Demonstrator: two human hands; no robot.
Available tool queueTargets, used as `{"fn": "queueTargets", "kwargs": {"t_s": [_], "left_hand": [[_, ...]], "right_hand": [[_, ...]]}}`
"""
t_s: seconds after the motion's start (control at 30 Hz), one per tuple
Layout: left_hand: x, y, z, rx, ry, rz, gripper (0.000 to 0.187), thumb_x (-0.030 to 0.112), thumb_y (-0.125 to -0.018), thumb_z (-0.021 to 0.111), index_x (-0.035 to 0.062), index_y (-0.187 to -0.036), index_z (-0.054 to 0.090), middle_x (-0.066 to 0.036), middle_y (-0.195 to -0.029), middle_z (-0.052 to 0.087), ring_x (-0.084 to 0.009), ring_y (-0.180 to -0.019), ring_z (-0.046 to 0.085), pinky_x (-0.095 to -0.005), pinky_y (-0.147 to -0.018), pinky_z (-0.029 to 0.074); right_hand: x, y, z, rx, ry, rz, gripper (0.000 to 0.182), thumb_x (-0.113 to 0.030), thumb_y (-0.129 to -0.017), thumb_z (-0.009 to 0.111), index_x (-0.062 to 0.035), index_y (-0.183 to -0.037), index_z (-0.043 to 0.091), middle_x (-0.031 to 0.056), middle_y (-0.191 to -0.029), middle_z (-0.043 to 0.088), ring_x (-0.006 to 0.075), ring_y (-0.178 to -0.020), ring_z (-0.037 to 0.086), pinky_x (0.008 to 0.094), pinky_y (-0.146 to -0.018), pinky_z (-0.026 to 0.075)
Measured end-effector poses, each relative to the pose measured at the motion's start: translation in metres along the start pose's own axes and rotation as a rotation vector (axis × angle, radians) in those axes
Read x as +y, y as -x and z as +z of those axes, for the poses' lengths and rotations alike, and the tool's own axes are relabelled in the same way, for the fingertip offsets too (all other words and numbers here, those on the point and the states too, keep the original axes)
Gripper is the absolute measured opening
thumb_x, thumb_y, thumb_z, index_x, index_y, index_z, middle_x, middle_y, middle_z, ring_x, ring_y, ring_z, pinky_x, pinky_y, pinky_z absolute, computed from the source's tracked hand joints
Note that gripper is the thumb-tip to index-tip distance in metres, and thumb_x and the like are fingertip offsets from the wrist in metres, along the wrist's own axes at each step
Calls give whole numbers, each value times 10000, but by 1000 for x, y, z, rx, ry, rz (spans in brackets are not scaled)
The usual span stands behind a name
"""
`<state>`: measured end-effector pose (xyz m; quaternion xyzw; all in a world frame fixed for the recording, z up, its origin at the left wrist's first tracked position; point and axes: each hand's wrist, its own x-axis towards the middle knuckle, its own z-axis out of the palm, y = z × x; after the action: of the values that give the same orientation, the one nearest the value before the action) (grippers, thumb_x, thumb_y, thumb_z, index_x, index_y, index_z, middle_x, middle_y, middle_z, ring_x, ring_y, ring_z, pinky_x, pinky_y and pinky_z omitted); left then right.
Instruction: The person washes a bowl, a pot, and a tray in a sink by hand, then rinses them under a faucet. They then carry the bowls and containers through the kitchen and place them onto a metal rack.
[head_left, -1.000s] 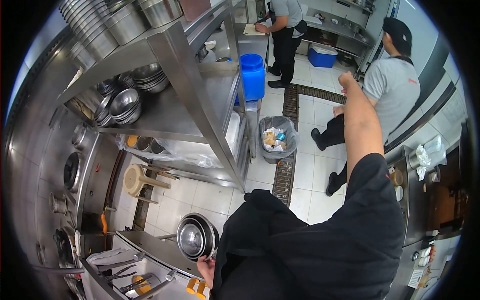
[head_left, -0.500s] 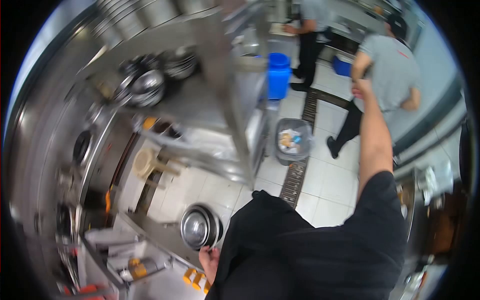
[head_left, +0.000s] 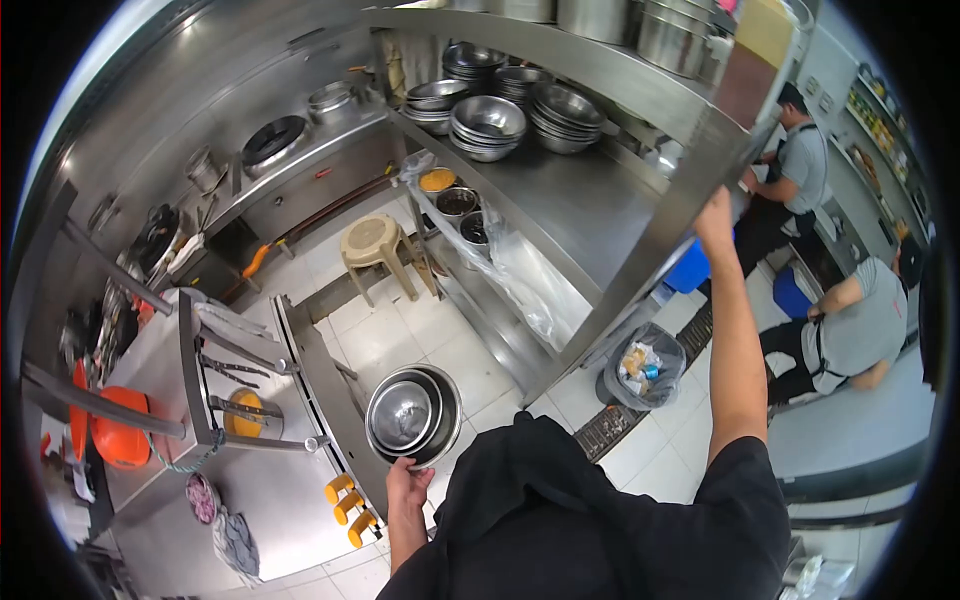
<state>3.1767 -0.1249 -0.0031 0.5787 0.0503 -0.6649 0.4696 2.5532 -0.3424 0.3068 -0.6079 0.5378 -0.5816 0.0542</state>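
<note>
My left hand (head_left: 408, 484) is closed on the rim of nested metal bowls (head_left: 403, 415), a smaller one inside larger ones, held above the tiled floor. My right arm reaches forward, and my right hand (head_left: 715, 220) is at the steel shelf post (head_left: 680, 215); its fingers are partly hidden, so their grip is unclear. Stacks of metal bowls (head_left: 487, 122) stand on the steel shelf (head_left: 590, 205) left of that hand.
A beige stool (head_left: 370, 240) stands ahead on the floor. A lined trash bin (head_left: 645, 367) is below the shelf's right end. Two people (head_left: 800, 165) are at the right. At left is a steel table (head_left: 270, 510) with an orange bowl (head_left: 120, 430).
The view has swung left, bringing the shelf and stool further right in the frame. My right hand now appears at the shelf post. My left hand still holds the bowls.
</note>
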Motion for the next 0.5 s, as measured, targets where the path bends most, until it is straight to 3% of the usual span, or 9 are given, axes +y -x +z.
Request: {"fn": "queueTargets", "kwargs": {"t_s": [0.07,0.13,0.23,0.33,0.5], "left_hand": [[-6,0,-5,39,23,3,117,102,-856,570,24,-939,596,-110,-804,614,-247,-652,588,-414,-632,586],[-12,0,-10,79,56,9,130,102,-851,575,22,-949,601,-108,-802,614,-246,-648,588,-415,-631,586],[-16,5,-10,98,110,51,85,94,-830,592,38,-893,584,-100,-796,613,-257,-644,593,-417,-630,586],[-22,6,-5,171,193,81,77,86,-818,604,38,-854,556,-104,-763,571,-277,-640,598,-415,-634,584],[-29,44,42,249,334,195,109,83,-817,603,26,-908,582,-109,-800,581,-262,-656,580,-400,-629,566]], "right_hand": [[-8,-18,41,-217,23,-28,431,-252,-994,620,-99,-1389,538,99,-1161,601,114,-795,612,255,-645,507],[-58,-29,87,-455,-54,357,598,-273,-969,648,-132,-1504,421,147,-1292,554,143,-848,632,279,-692,538],[-59,-50,142,-711,-48,361,810,-254,-916,700,-217,-1588,250,222,-1365,517,156,-864,652,298,-697,565],[-40,-72,197,-745,69,253,922,-267,-885,746,-207,-1607,177,253,-1392,471,171,-843,650,301,-685,569],[-1,-106,256,-718,13,269,931,-266,-797,831,-180,-1554,297,232,-1286,527,200,-847,647,312,-657,580]]}}
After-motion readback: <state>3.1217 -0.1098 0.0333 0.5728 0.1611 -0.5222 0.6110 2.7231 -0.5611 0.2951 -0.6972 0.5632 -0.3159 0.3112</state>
